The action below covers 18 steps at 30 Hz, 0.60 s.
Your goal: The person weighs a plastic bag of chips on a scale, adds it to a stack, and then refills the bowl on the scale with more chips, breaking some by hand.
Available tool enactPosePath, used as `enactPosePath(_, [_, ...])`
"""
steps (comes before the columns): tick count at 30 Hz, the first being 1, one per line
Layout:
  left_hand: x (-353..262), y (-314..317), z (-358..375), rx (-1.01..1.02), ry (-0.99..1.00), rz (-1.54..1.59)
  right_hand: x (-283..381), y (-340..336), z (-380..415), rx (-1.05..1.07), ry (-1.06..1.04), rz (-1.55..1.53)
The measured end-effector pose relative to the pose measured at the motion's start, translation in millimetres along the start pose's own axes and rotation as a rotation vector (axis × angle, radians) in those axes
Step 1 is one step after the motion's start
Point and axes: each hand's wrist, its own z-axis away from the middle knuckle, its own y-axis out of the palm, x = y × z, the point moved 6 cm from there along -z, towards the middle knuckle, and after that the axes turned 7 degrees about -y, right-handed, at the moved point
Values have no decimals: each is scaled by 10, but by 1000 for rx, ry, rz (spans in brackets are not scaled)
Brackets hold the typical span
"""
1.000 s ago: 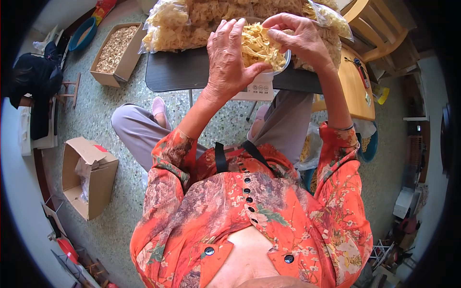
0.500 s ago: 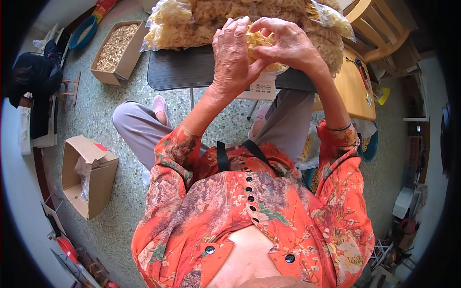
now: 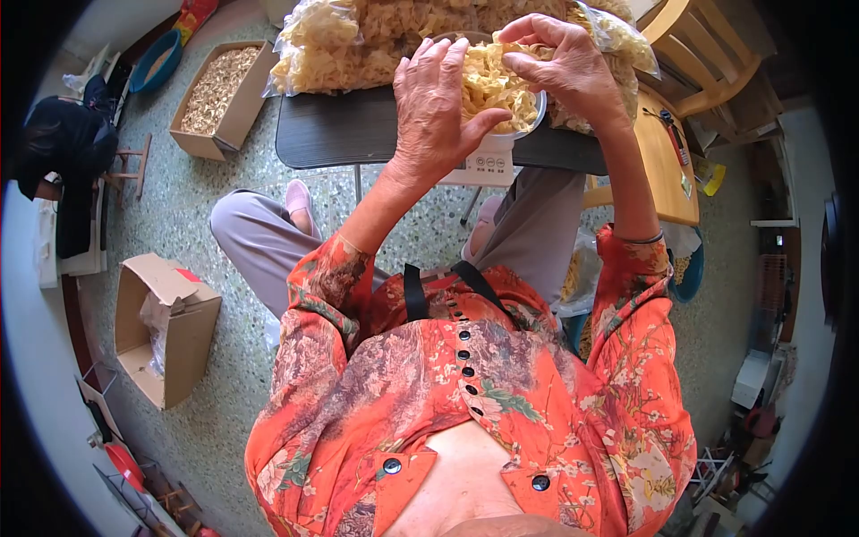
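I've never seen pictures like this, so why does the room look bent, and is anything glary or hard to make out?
In the head view, apparently a wide lens bows the walls and blackens the corners; pale glare sits on the clear plastic bags; the other person's dark clothing shows little detail; small print on the white button panel is too soft to read.

Hands around yellowish flakes [image 3: 492,82]

tabletop [image 3: 340,134]: matt, wood-grained | bowl [image 3: 540,111]: clear, glossy plastic | carton [image 3: 194,351]: matt cardboard
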Motion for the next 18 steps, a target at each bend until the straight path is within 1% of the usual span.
enactPosePath(1, [2, 0, -1, 0, 3, 0, -8, -9, -1, -2, 0, 0])
enactPosePath(3, [1, -11, -9, -11, -6, 35, -43, -15, 2, 0, 108, -82])
enactPosePath(4, [-15, -7, 1, -11, -2, 35, -16, -36, 35, -4, 107, -83])
enactPosePath(6, [-28, -37, -4, -19, -20, 96, 181, -136, 72, -130, 193, -131])
enactPosePath(7, [-38, -32, 1, -20, -17, 95, 139, -128, 67, -133, 191, -132])
enactPosePath(9, [-45, -34, 16, -44, -13, 140, 135, -143, 28, -215, 60, -186])
enactPosePath(13, [4, 29, 47, -18, -4, 99, 141, -199, 24, -248, 107, -119])
enactPosePath(15, [12, 77, 46, 15, -12, 38, 85, -186, 33, -219, 182, -225])
enactPosePath(16, [13, 83, 47, 13, -11, 39, 100, -193, 27, -220, 180, -224])
enactPosePath(18, [-5, 64, 48, 15, -10, 43, 200, -243, 22, -305, 166, -184])
